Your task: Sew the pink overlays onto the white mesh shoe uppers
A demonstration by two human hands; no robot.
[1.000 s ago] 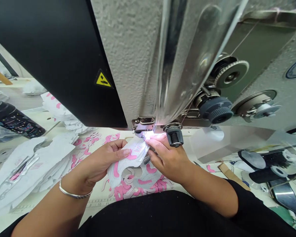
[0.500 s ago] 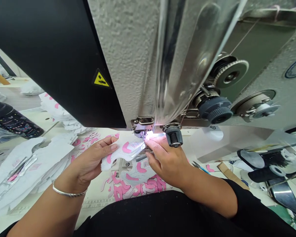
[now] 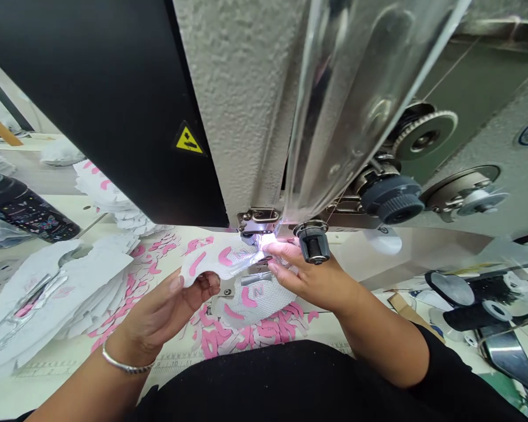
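Observation:
A white mesh shoe upper [image 3: 206, 261] with pink curved patches and an outlined N lies under the lit presser foot [image 3: 259, 237] of a sewing machine [image 3: 233, 117]. My left hand [image 3: 171, 305] grips its left end, thumb above and fingers curled beneath. My right hand [image 3: 312, 266] is at the upper beside the needle area, index finger and thumb closed near its edge; the machine's black knob [image 3: 313, 245] partly covers this hand. Below the stitching point hangs another mesh section [image 3: 264, 296] with pink patches and an N; whether it joins the held part is unclear.
Pink and white scraps [image 3: 246, 337] lie before the machine and to its left. Stacked white pieces [image 3: 48, 293] and a dark bottle [image 3: 26, 205] stand left. Dark thread spools [image 3: 475, 316] sit right. A printed ruler scale [image 3: 176, 360] runs along the front.
My left hand has shifted from the upper's top edge to its lower left corner, fingers now underneath. My right hand stays by the needle. The view has shifted slightly.

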